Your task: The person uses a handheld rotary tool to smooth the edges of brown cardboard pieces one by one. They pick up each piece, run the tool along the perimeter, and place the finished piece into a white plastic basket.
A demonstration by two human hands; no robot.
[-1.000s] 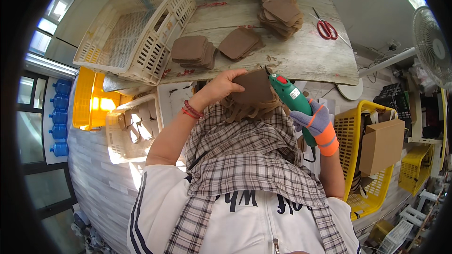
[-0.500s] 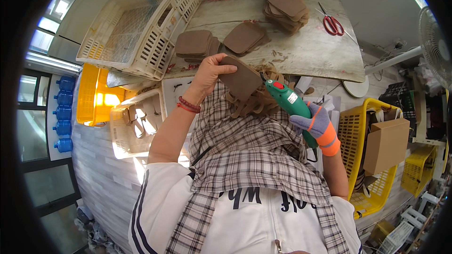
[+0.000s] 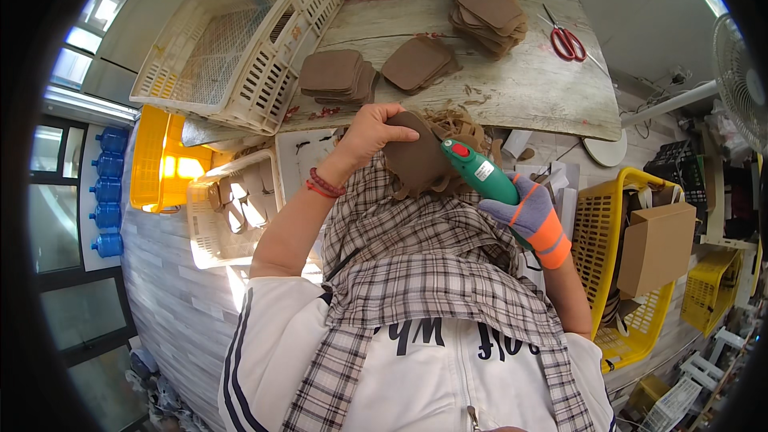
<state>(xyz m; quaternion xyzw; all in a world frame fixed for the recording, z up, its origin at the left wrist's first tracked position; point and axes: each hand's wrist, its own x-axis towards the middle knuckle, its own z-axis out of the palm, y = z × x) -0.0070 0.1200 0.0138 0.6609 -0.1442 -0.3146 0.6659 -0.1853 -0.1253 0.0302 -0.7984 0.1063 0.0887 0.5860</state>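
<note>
My left hand (image 3: 370, 138), bare with red beads at the wrist, pinches a flat brown fabric piece (image 3: 416, 156) with rounded corners between thumb and fingers. My right hand (image 3: 538, 214), in a grey and orange glove, is wrapped round a green electric cutter (image 3: 482, 170) with a red switch. The cutter's front end meets the right edge of the fabric piece; its tip is too small to make out. Curled brown trimmings (image 3: 460, 126) lie behind and below the piece, over my checked apron (image 3: 432, 228).
On the worn table (image 3: 544, 84) lie stacks of brown pieces (image 3: 332, 72), more at the back (image 3: 488, 12), and red-handled scissors (image 3: 567, 44). A white crate (image 3: 264, 88) stands at the left. Yellow baskets (image 3: 588, 228) and a cardboard box (image 3: 658, 248) are at the right.
The fabric piece has turned and dropped slightly toward me, with my left hand lower. My right hand and the cutter have shifted a little to the left along its edge.
</note>
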